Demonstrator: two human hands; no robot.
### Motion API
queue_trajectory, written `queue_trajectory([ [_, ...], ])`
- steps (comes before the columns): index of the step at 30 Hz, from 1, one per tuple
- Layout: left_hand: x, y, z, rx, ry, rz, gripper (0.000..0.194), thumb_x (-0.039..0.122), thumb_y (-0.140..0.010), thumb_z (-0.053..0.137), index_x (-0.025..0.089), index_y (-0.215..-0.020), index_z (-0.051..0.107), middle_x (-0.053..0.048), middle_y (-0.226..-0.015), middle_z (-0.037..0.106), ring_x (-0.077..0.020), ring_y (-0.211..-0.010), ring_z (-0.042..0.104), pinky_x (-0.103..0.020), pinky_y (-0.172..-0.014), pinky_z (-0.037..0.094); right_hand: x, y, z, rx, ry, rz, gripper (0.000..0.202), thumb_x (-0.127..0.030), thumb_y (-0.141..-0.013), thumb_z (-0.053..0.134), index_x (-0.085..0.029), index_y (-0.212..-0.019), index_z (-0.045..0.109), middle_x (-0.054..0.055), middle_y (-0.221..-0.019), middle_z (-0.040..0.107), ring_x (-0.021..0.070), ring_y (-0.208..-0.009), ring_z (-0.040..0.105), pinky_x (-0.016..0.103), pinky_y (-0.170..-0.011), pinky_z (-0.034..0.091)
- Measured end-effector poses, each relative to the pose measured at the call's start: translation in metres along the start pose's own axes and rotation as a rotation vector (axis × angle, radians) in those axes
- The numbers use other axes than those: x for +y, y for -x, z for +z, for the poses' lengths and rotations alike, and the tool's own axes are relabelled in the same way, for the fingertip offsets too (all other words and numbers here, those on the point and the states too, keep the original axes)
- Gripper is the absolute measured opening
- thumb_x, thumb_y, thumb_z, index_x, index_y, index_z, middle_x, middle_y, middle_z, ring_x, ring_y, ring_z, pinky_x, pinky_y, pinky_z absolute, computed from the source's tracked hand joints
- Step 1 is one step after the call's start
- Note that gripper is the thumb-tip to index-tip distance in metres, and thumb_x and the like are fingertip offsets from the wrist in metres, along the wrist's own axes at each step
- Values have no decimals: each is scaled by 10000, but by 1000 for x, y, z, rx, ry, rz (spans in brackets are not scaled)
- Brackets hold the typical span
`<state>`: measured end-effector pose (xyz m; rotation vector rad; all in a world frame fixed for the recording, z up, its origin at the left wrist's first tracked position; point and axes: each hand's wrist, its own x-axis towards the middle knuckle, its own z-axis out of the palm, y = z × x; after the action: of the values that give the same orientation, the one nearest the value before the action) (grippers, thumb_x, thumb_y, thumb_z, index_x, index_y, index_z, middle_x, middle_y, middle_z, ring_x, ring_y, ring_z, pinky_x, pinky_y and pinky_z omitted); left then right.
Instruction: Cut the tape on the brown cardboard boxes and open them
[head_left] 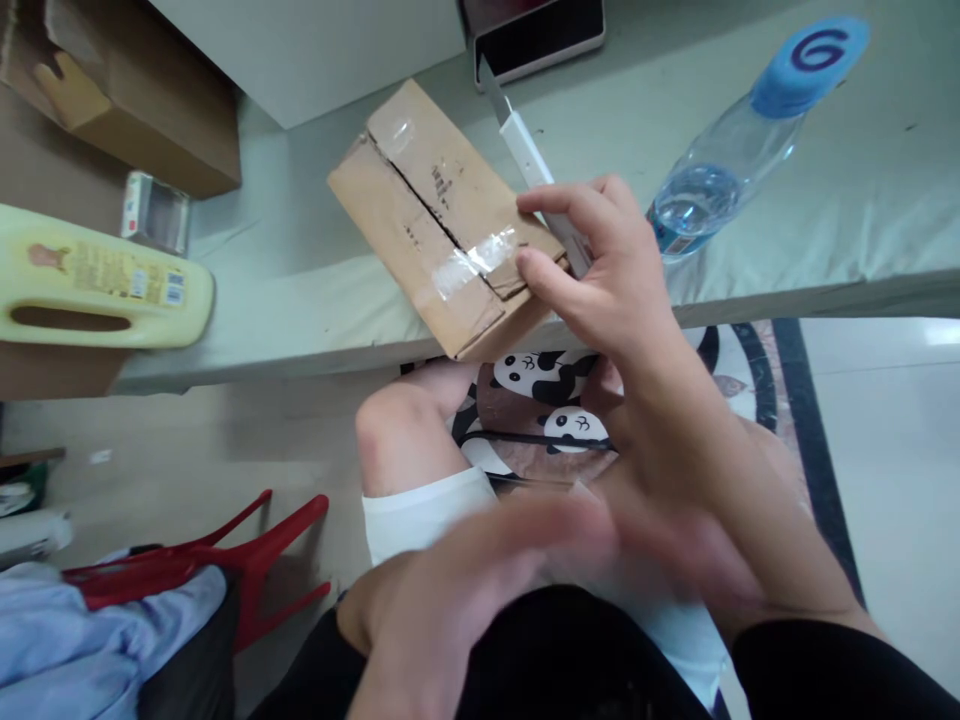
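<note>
A taped cardboard box (450,215) lies at the front edge of the cloth-covered table, its lower corner reaching over the edge. A dark slit runs along the seam of its top, with clear tape still across both ends. My right hand (611,255) holds the box by its right end, thumb and index fingertips on the top; the other fingers are mostly hidden. Against the box's far side lies a white-handled knife (525,148), blade pointing away, its handle passing beneath my right hand. My left hand (577,535) is smeared by motion above my lap, and its fingers cannot be made out.
Right of the box a water bottle (727,180) leans in view. A phone-like dark device (540,40) lies at the back. Leftward are a yellow jug (105,280), an open carton (142,100) and a small clear case (155,212). A red stool (255,560) stands below.
</note>
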<state>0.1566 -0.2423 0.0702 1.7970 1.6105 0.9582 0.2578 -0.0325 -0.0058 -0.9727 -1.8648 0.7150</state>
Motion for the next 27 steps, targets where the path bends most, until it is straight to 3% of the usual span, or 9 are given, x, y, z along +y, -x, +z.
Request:
queue_trajectory([
  [2, -15, -23, 4, 6, 389, -101, 482, 492, -1024, 411, 207, -1314, 670, -103, -1324, 694, -260, -1302, 634, -341, -971, 607, 0, 0, 0, 14, -7, -18, 359, -340, -836, 622, -280, -1187, 663, 55, -1044, 646, 229, -1005, 611, 410, -956, 545],
  [4, -24, -37, 5, 39, 847, -241, 396, 380, -988, 567, 297, -1371, 621, -44, -1485, 596, -217, -1411, 542, -306, -1111, 520, 1, 0, 0, 30, -24, -46, 368, -329, -824, 623, -265, -1183, 670, 57, -1035, 644, 228, -998, 616, 404, -949, 547],
  [7, -27, -42, 5, 71, 1144, -367, 431, 236, -933, 665, 347, -1349, 630, 4, -1548, 539, -176, -1455, 486, -230, -1151, 463, 1, 0, 0, 27, -29, -47, 367, -318, -833, 622, -259, -1193, 661, 57, -1025, 625, 229, -1014, 619, 409, -967, 539],
  [14, -36, -42, 3, 39, 1263, -517, 388, 239, -893, 717, 348, -1263, 679, 52, -1481, 598, -164, -1446, 495, -202, -1106, 509, -4, 0, -1, -8, -15, 21, 338, -352, -875, 630, -269, -1202, 642, 53, -1027, 601, 237, -1045, 618, 423, -987, 524],
  [18, -41, -43, 4, 76, 1268, -477, 403, 254, -864, 767, 379, -1238, 686, 99, -1443, 621, -130, -1436, 503, -162, -1092, 509, -5, -1, -2, -14, -10, 37, 325, -334, -859, 652, -287, -1180, 648, 47, -1016, 604, 232, -1037, 616, 406, -975, 528],
  [23, -43, -43, 8, 103, 1187, -473, 440, 245, -838, 800, 375, -1241, 679, 61, -1461, 606, -179, -1457, 483, -224, -1116, 513, -2, -1, -1, -12, 10, 12, 351, -323, -849, 633, -282, -1197, 641, 47, -1043, 627, 231, -1027, 606, 403, -962, 534],
  [27, -44, -44, 13, 134, 1142, -408, 508, 157, -776, 850, 399, -1190, 685, 80, -1405, 640, -150, -1323, 616, -161, -967, 582, -2, -1, -2, -11, 17, -13, 352, -317, -846, 628, -278, -1196, 644, 52, -1059, 634, 234, -1030, 601, 407, -965, 535],
])
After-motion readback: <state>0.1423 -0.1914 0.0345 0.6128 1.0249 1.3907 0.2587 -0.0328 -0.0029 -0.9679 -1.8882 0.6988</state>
